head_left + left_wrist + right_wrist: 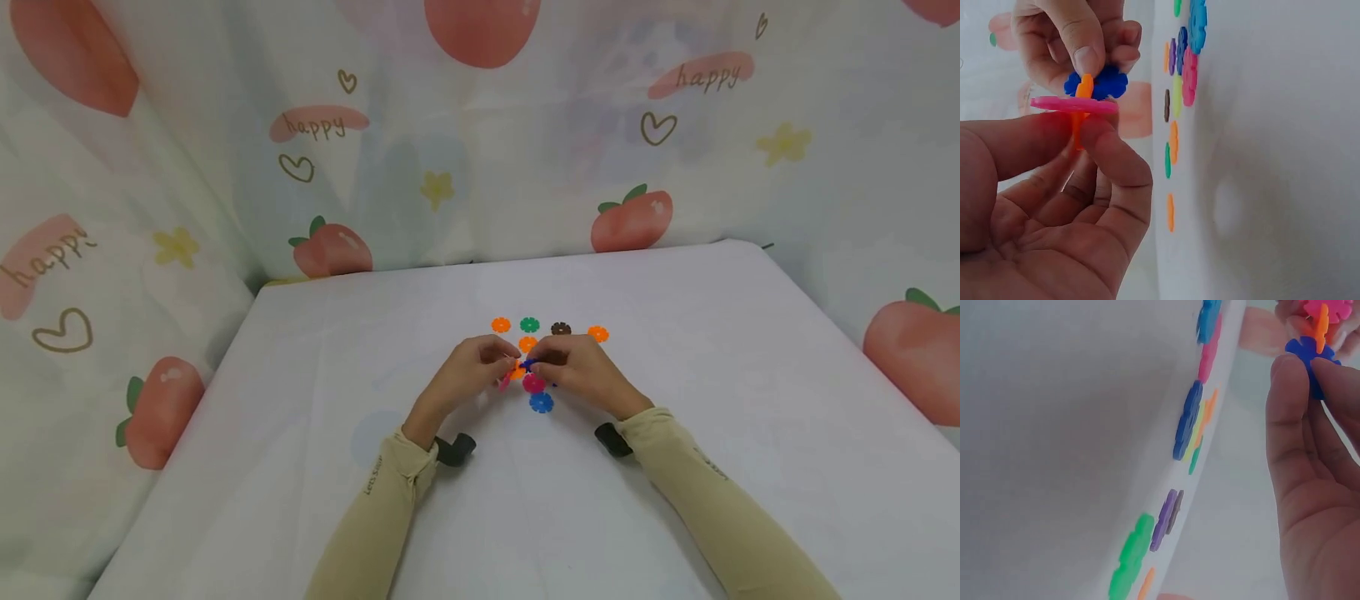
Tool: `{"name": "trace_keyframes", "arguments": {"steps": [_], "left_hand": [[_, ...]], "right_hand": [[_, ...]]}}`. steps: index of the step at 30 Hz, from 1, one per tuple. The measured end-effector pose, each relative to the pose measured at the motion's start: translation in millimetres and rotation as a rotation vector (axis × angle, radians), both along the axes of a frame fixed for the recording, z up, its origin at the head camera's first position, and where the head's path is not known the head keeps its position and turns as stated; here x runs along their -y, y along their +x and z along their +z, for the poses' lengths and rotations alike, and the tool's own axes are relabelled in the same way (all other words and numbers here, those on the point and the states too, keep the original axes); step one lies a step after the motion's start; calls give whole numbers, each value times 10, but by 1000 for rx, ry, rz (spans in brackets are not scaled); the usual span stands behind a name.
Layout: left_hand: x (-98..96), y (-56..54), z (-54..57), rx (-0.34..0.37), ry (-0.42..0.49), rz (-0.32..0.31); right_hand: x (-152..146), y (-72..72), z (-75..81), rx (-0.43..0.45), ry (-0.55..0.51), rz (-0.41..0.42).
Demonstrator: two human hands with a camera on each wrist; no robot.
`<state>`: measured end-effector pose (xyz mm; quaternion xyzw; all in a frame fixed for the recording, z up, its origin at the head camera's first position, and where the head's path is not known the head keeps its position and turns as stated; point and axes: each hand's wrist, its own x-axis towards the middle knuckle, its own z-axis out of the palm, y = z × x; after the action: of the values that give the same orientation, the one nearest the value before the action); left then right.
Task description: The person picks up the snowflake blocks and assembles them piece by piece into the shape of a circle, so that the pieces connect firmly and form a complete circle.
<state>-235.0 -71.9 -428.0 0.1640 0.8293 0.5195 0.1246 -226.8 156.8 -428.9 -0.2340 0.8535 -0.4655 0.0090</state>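
Both hands meet above the white table, over loose flower-shaped building discs. My left hand (472,371) pinches a pink notched disc (1050,103) between thumb and index finger. An orange disc (1085,87) crosses the pink one at a right angle, slotted through it. My right hand (588,371) grips a dark blue disc (1302,352) between thumb and fingertip. In the right wrist view, the blue disc's edge meets the orange disc (1322,328); how deeply they are joined cannot be told.
Loose discs lie flat on the table (300,417), among them a green one (529,325), a brown one (561,329), an orange one (597,334) and a light blue one (542,403). A printed curtain (510,167) stands behind the table.
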Motion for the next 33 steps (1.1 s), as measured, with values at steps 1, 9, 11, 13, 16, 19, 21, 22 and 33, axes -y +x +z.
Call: {"name": "trace_keyframes", "arguments": {"steps": [1, 9, 11, 13, 16, 19, 21, 22, 33], "left_hand": [[-2, -2, 0, 0, -1, -3], [24, 12, 36, 24, -13, 62], [30, 17, 44, 31, -8, 71], [39, 20, 45, 41, 4, 76], [53, 21, 38, 41, 11, 83], [64, 16, 28, 32, 12, 88], [69, 13, 24, 26, 12, 92], [70, 12, 21, 26, 12, 94], [80, 5, 11, 16, 16, 90]], "right_hand": [[5, -1, 3, -1, 3, 1], [-212, -65, 17, -10, 121, -45], [-292, -79, 20, -14, 161, -45], [-368, -89, 18, 0, 194, -47], [-475, -110, 7, 44, 223, -46], [-566, -129, 6, 103, 265, -46], [-622, -143, 4, 146, 295, -39], [-648, -146, 6, 163, 313, -32], [-790, -111, 63, 207, 356, 10]]}}
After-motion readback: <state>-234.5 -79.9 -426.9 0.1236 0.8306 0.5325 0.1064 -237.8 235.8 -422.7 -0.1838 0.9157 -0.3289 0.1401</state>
